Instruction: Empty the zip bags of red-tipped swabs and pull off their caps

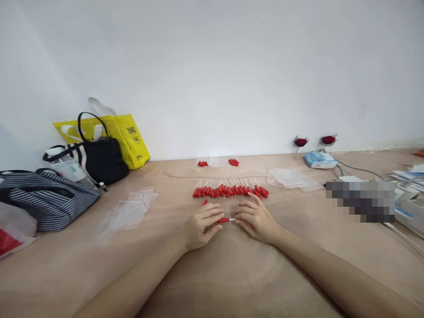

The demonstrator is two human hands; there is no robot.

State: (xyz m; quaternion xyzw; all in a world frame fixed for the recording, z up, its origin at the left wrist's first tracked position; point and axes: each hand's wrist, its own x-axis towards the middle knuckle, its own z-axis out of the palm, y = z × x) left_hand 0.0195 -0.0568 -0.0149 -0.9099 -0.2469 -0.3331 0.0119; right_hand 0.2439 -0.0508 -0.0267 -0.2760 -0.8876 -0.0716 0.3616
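My left hand (pixel 200 225) and my right hand (pixel 255 217) rest on the wooden table (pixel 232 274) with their fingertips meeting. Between them lies a small dropper with a red rubber bulb (pixel 224 219) and a clear tube; the left fingers pinch the bulb end and the right fingers pinch the tube end. Just beyond the hands, a row of several red-bulbed droppers (pixel 230 190) lies side by side. Another red bulb (pixel 205 202) peeks out above my left hand.
Two small piles of red bulbs (pixel 202 163) (pixel 233 162) lie near the wall. Clear plastic bags (pixel 127 211) (pixel 291 177) lie left and right. Striped bag (pixel 46 196), black handbag (pixel 101 161) and yellow bag (pixel 127 137) stand left. A white device (pixel 319 159), cables and boxes sit right.
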